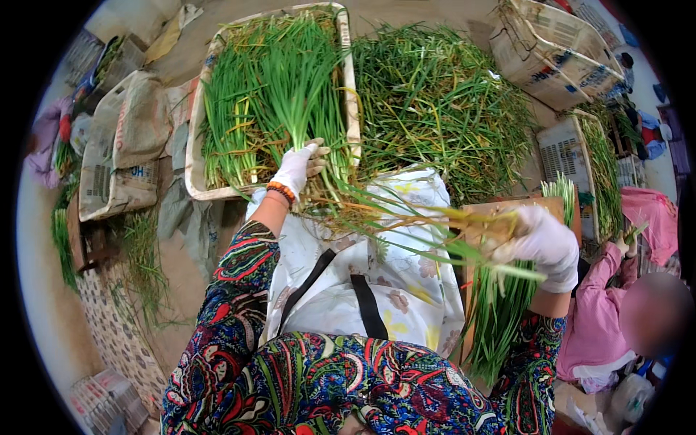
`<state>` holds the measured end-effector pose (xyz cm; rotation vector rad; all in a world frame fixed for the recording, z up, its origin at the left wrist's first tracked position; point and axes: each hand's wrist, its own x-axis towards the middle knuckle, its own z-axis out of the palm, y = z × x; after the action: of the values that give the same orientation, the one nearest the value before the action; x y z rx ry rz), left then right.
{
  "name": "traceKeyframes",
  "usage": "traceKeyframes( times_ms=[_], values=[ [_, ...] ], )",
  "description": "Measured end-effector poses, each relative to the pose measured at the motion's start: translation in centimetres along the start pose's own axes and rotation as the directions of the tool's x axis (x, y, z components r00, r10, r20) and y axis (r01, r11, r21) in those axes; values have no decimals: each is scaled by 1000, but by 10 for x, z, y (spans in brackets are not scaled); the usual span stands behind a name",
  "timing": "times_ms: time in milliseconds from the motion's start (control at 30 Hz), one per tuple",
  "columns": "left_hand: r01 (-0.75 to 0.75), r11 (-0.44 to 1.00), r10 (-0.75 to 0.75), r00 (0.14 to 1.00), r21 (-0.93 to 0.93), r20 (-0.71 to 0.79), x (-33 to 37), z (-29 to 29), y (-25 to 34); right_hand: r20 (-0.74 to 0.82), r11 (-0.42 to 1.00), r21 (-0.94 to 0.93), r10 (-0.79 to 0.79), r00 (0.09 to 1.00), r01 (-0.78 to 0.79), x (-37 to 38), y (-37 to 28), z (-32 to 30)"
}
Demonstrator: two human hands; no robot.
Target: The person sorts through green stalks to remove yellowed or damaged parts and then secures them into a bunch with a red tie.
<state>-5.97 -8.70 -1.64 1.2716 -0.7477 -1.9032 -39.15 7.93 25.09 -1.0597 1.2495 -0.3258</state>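
Note:
My left hand [293, 172], in a white glove with an orange beaded bracelet at the wrist, grips a bunch of garlic chives [296, 109] near its pale lower ends. The green leaves fan out away from me over a white plastic crate [194, 163] full of more chives. My right hand [542, 246], gloved and smeared by motion, is closed on yellowed and green chive leaves [442, 217] that trail left toward the bunch. Below that hand, a pile of chives [500, 312] lies on a board at my right. A white flowered apron [406, 290] covers my lap.
A large heap of loose, tangled leaves [442, 109] lies right of the crate. More crates stand at the far right [558, 58] and left [94, 174], the left one draped with a sack [145, 116]. A person in pink [598, 319] works close at my right.

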Motion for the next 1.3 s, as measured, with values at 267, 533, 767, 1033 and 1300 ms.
traceKeyframes(
  times_ms=[267, 533, 767, 1033, 1300],
  values=[
    [-243, 934, 256, 966, -260, 17, -96, 55, 65, -476, 765, 238, -446, 758, 599, 16, -11, -36],
    [-348, 937, 349, 912, -45, 215, -173, 152, 98, -489, 707, 396, -378, 786, 586, 73, 0, 20],
    [-179, 980, 197, 932, -89, 304, -150, 184, 52, -411, 480, 592, -511, 755, 647, 94, 21, 52],
    [-374, 927, 365, 871, -39, 329, -125, 180, 28, -364, 121, 884, -428, 827, 451, 93, 30, 52],
    [-420, 892, 301, 826, 164, 477, -130, 203, 58, -313, 69, 887, -638, 704, 457, 92, 50, 39]
  ],
)
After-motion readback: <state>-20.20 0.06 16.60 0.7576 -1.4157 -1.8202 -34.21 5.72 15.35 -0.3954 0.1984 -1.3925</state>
